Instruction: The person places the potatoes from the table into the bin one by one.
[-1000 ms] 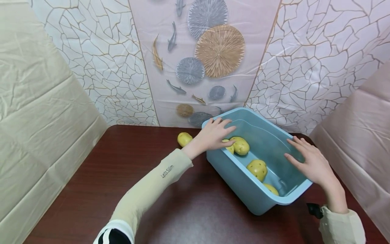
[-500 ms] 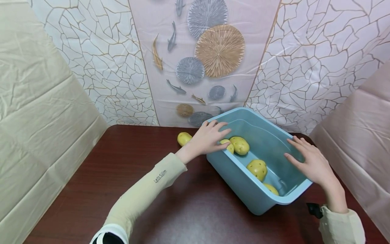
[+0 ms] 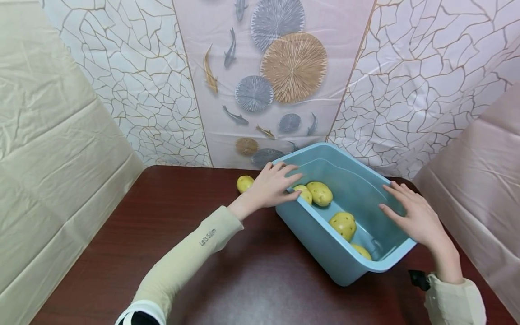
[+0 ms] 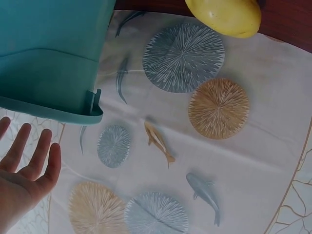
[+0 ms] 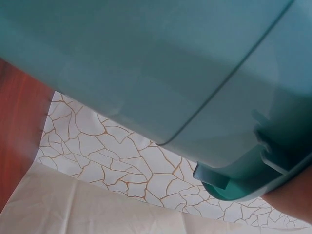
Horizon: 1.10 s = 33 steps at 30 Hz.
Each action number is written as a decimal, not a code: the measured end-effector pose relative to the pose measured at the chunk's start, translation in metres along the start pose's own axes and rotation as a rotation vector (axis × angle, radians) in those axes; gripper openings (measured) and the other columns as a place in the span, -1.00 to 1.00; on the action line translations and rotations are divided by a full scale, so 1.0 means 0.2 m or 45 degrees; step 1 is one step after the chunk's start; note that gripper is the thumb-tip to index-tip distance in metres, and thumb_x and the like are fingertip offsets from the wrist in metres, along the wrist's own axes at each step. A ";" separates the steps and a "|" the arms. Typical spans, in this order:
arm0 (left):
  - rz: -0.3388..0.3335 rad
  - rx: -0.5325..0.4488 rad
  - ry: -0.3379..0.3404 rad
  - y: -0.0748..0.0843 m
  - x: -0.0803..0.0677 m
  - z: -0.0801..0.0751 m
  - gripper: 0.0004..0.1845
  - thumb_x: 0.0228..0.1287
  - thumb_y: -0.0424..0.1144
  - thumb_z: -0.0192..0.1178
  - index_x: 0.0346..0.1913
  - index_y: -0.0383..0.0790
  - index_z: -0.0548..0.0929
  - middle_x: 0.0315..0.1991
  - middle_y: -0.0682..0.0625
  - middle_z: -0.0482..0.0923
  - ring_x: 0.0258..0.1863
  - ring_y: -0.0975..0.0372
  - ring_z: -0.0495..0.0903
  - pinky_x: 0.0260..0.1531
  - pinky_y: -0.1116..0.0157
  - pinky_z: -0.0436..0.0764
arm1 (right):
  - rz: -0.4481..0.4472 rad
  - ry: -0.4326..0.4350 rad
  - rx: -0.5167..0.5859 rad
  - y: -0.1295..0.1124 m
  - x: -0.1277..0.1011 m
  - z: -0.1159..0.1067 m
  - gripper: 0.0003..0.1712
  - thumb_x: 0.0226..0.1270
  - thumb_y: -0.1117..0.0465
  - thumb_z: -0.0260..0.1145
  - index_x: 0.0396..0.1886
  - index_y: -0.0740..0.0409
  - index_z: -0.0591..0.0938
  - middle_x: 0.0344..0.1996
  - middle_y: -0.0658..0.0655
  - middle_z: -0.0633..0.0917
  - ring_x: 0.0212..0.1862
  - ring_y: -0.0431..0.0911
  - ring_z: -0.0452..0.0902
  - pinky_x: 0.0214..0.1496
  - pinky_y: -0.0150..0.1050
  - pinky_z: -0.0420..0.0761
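Note:
A light blue plastic bin (image 3: 308, 234) stands on the table at centre right, with several yellow potatoes (image 3: 343, 225) on its floor. My left hand (image 3: 268, 186) hovers at the bin's left rim with fingers spread and holds nothing. In the left wrist view its fingers (image 4: 36, 161) show beyond the bin's rim (image 4: 53, 115). Behind the left wrist, outside the bin, lies one more potato (image 3: 244, 183), partly hidden. Over the right rim my right hand (image 3: 416, 214) lies with fingers extended inward. The right wrist view shows mainly the bin's outer wall (image 5: 146, 63) and a bit of skin.
The dark red-brown table (image 3: 195, 194) reaches back to a patterned cloth (image 3: 162, 113) with printed fish and discs. Pale cloth walls (image 3: 475, 180) stand at both sides. The bin sits close to the back right corner of the table.
My left hand has drawn back a little to the left, from over the bin's inside toward its rim. The right hand, the bin and the potatoes have stayed in place.

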<state>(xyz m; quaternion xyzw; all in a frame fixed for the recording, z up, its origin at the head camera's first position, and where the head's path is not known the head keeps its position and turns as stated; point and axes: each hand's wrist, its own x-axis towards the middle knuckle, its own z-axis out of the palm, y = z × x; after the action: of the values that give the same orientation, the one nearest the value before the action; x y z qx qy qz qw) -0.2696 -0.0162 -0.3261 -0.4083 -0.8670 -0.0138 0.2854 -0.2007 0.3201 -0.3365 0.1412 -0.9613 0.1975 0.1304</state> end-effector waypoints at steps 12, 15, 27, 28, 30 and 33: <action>-0.038 0.002 0.064 -0.02 -0.07 0.02 -0.62 0.19 0.03 -0.01 0.02 0.02 0.56 0.06 0.03 0.50 -0.03 0.14 0.48 -0.25 0.19 0.45 | 0.007 -0.005 0.000 0.00 0.00 0.00 -0.31 0.27 -0.02 0.09 0.28 0.28 0.23 0.31 0.43 0.10 0.37 0.29 -0.20 0.23 0.32 -0.17; -0.053 0.008 0.062 -0.03 -0.10 0.03 -0.60 0.20 0.03 -0.02 0.06 0.03 0.53 0.06 0.03 0.50 -0.04 0.15 0.47 -0.24 0.19 0.45 | 0.011 -0.006 0.002 0.00 0.00 0.00 -0.31 0.27 -0.02 0.09 0.28 0.27 0.23 0.31 0.43 0.10 0.37 0.30 -0.20 0.23 0.32 -0.17; -0.110 -0.014 0.049 -0.08 -0.19 0.05 -0.57 0.20 0.03 0.00 0.11 0.00 0.49 0.06 0.00 0.49 0.00 0.12 0.44 -0.12 0.14 0.43 | 0.010 -0.009 0.007 0.01 0.00 0.01 -0.31 0.27 -0.02 0.09 0.28 0.28 0.23 0.30 0.43 0.10 0.37 0.30 -0.20 0.24 0.32 -0.18; -0.118 -0.019 0.049 -0.08 -0.20 0.05 -0.57 0.20 0.03 0.01 0.11 0.00 0.49 0.06 0.00 0.49 -0.01 0.12 0.44 -0.12 0.13 0.43 | 0.009 -0.009 0.006 0.01 0.00 0.01 -0.31 0.27 -0.02 0.09 0.28 0.28 0.23 0.30 0.43 0.10 0.37 0.30 -0.20 0.24 0.32 -0.18; -0.131 -0.020 0.052 -0.10 -0.22 0.06 -0.57 0.19 0.02 0.01 0.10 -0.01 0.49 0.07 -0.01 0.48 -0.02 0.11 0.45 -0.14 0.13 0.43 | 0.007 -0.008 0.004 0.01 0.00 0.01 -0.31 0.27 -0.02 0.09 0.28 0.28 0.23 0.30 0.43 0.10 0.37 0.30 -0.20 0.24 0.32 -0.18; -0.141 -0.011 0.067 -0.12 -0.24 0.07 -0.57 0.18 0.02 0.03 0.09 -0.03 0.50 0.08 -0.02 0.47 -0.03 0.11 0.45 -0.19 0.14 0.44 | 0.007 -0.006 0.000 0.00 0.00 0.00 -0.31 0.27 -0.02 0.09 0.27 0.28 0.24 0.30 0.43 0.10 0.37 0.30 -0.20 0.23 0.32 -0.17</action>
<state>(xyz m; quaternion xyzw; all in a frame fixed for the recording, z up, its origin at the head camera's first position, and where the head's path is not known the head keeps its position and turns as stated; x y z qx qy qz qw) -0.2693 -0.0611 -0.3570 -0.3604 -0.8804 -0.0442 0.3051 -0.2011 0.3206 -0.3374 0.1391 -0.9619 0.1977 0.1275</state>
